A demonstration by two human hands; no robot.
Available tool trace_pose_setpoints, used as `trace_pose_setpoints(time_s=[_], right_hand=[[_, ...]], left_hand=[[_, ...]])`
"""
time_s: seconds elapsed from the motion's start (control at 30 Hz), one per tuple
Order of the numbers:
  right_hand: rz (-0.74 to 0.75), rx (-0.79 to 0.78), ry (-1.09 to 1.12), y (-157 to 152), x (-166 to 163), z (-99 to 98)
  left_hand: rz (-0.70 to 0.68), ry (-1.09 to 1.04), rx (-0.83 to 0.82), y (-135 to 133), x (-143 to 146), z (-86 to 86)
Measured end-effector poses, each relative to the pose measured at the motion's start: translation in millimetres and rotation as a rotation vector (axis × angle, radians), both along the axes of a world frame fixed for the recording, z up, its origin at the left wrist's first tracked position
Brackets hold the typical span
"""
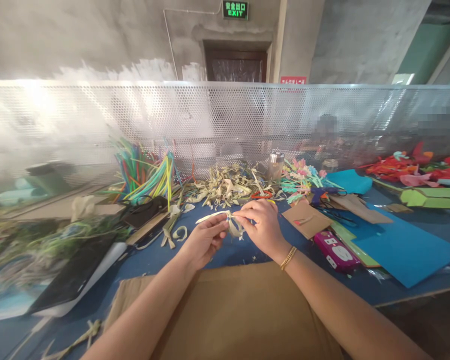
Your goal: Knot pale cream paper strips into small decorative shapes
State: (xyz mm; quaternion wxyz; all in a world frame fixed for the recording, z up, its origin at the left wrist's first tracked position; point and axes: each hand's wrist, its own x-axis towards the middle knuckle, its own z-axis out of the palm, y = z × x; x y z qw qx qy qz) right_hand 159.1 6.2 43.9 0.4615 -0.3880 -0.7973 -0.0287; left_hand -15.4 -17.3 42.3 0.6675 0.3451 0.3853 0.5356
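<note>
My left hand (pixel 209 236) pinches a pale cream-green strip (pixel 235 229) between thumb and fingers, above the near middle of the blue table (pixel 225 257). At the same strip my right hand (pixel 261 224), with a gold chain bracelet (pixel 288 258) on its wrist, closes its thumb and index finger near a knotted or looped part. One end of the strip sticks out to the left, and loops hang below the fingers. It looks like a dried leaf or husk; I cannot tell which. Behind the hands lies a heap of similar dry strips (pixel 227 186).
A cardboard sheet (pixel 243 310) lies in front of me. Coloured stems (pixel 146 172), a black tablet-like slab (pixel 75 280) and a curled scrap (pixel 180 232) are left. A jar (pixel 276 166), magenta box (pixel 335 251) and blue paper (pixel 405 245) are right. A perforated metal screen (pixel 225 115) stands behind.
</note>
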Motion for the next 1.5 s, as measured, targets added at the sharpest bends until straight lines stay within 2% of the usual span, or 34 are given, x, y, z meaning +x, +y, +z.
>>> trace_pose_setpoints(time_s=[0.23,0.47,0.87,1.23,1.37,1.5], right_hand=[[-0.094,0.129,0.066,-12,-1,5.6],[0.017,-0.007,-0.068,-13,-8,2.3],[0.257,-0.082,-0.126,-23,-11,1.6],[0.343,-0.068,-0.182,-25,-10,7.6],[0.343,0.008,-0.055,-31,-3,12.4],[0.201,0.099,0.293,-31,10,22.1]], left_hand=[[0.108,0.081,0.072,-4,4,2.9],[0.226,0.096,0.219,-3,5,-0.9],[0.345,-0.036,0.193,-10,10,8.3],[0.322,-0.087,0.203,-12,8,11.5],[0.257,0.034,0.261,-11,1,13.6],[0.209,0.084,0.265,-12,-2,13.8]])
